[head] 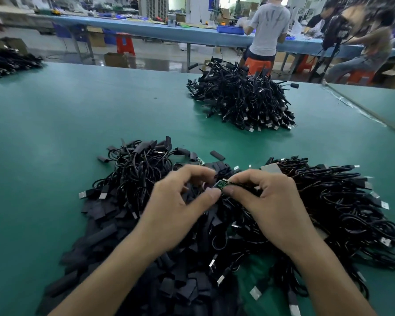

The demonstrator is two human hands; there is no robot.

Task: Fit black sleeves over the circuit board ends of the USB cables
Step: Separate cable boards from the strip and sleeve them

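My right hand pinches a black USB cable just behind its small green circuit board, which points left. My left hand meets it, fingers curled, thumb and forefinger closing at the board's tip around a black sleeve that is mostly hidden by the fingers. Loose flat black sleeves lie heaped below my left forearm. Black USB cables with bare ends are piled at the right.
A tangle of cables with sleeves lies beyond my left hand, and a tall pile of cables stands farther back on the green table. More cables sit at the far left edge. People work at a blue bench behind.
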